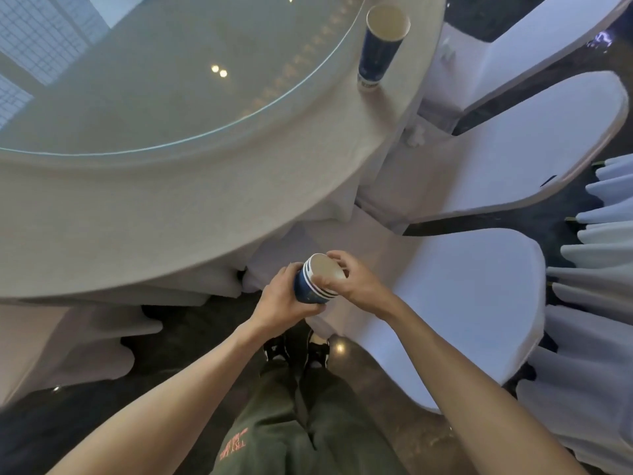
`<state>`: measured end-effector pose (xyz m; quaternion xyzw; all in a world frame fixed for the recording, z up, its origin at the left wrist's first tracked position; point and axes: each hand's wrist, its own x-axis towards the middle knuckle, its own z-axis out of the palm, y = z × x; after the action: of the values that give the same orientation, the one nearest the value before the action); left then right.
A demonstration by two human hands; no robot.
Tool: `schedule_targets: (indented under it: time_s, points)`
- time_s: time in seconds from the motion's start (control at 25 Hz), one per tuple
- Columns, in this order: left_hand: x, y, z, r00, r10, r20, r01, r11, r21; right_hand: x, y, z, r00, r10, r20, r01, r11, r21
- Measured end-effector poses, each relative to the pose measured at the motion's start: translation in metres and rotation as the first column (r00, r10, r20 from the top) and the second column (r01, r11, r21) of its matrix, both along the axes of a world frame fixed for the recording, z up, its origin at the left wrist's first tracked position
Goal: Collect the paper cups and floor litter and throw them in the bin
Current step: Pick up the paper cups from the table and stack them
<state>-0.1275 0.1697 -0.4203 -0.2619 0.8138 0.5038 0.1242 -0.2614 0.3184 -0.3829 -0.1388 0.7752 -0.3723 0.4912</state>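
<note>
A stack of blue paper cups (pixel 310 286) with white rims, nested into each other, is held in front of me above the floor. My left hand (pixel 279 296) wraps around the stack's side from the left. My right hand (pixel 349 277) grips the top rim from the right, fingers curled over the open mouth. Another blue paper cup (pixel 378 53) stands upright and alone near the far right edge of the round table (pixel 205 200). No bin and no floor litter show in this view.
The table has a cream cloth and a round glass top (pixel 154 80). White-covered chairs (pixel 479 303) crowd the right side, close to my right arm. Dark glossy floor (pixel 191 341) lies under my feet, beside the hanging tablecloth.
</note>
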Motion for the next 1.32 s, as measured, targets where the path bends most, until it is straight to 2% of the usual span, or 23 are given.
schedule_targets:
  time_s: [0.08, 0.16, 0.2, 0.28, 0.36, 0.48, 0.64, 0.76, 0.84, 0.96, 1.04, 1.12, 1.24, 1.32]
  points:
    - [0.001, -0.002, -0.022, 0.998, 0.058, 0.013, -0.058, 0.998, 0.006, -0.010, -0.004, -0.030, 0.993, -0.113, -0.013, 0.113, 0.993, 0.034]
    - [0.001, -0.008, -0.053, 0.993, 0.112, 0.037, -0.112, 0.993, 0.019, -0.025, -0.010, -0.075, 0.978, -0.175, -0.112, 0.187, 0.976, 0.108]
    - [0.001, -0.009, -0.060, 0.991, 0.131, 0.040, -0.132, 0.991, 0.028, -0.031, -0.010, -0.092, 0.975, -0.145, -0.170, 0.173, 0.971, 0.163]
    - [-0.001, -0.014, -0.087, 0.987, 0.152, 0.060, -0.156, 0.986, 0.063, -0.042, -0.012, -0.137, 0.963, 0.038, -0.266, 0.048, 0.950, 0.310]
    - [-0.002, -0.019, -0.116, 0.984, 0.156, 0.083, -0.164, 0.981, 0.105, -0.049, -0.015, -0.181, 0.923, 0.255, -0.288, -0.107, 0.889, 0.445]
    - [0.000, -0.026, -0.158, 0.979, 0.160, 0.123, -0.176, 0.975, 0.133, -0.048, -0.021, -0.249, 0.847, 0.448, -0.286, -0.245, 0.807, 0.537]
    - [0.002, -0.036, -0.193, 0.975, 0.174, 0.139, -0.194, 0.970, 0.147, -0.043, -0.023, -0.311, 0.804, 0.502, -0.319, -0.269, 0.785, 0.558]
    - [0.006, -0.042, -0.207, 0.975, 0.166, 0.150, -0.189, 0.970, 0.153, -0.031, -0.018, -0.334, 0.798, 0.485, -0.358, -0.231, 0.795, 0.561]
    - [0.008, -0.043, -0.206, 0.974, 0.162, 0.156, -0.186, 0.970, 0.154, -0.027, -0.015, -0.336, 0.806, 0.438, -0.399, -0.180, 0.822, 0.539]
    - [0.007, -0.040, -0.191, 0.976, 0.143, 0.167, -0.168, 0.975, 0.144, -0.028, -0.013, -0.319, 0.862, 0.361, -0.355, -0.151, 0.852, 0.502]
    - [0.005, -0.035, -0.169, 0.982, 0.110, 0.154, -0.130, 0.983, 0.129, -0.030, -0.015, -0.286, 0.903, 0.279, -0.326, -0.106, 0.881, 0.462]
    - [0.000, -0.031, -0.143, 0.993, 0.056, 0.107, -0.067, 0.993, 0.100, -0.034, -0.021, -0.244, 0.910, 0.175, -0.376, -0.011, 0.917, 0.399]
    - [-0.013, -0.026, -0.094, 0.998, -0.011, 0.064, 0.007, 0.998, 0.057, -0.043, -0.036, -0.157, 0.896, -0.137, -0.422, 0.256, 0.936, 0.239]
    - [-0.026, -0.026, -0.063, 0.998, -0.050, 0.025, 0.049, 0.998, 0.029, -0.050, -0.040, -0.095, 0.843, -0.374, -0.386, 0.441, 0.892, 0.098]
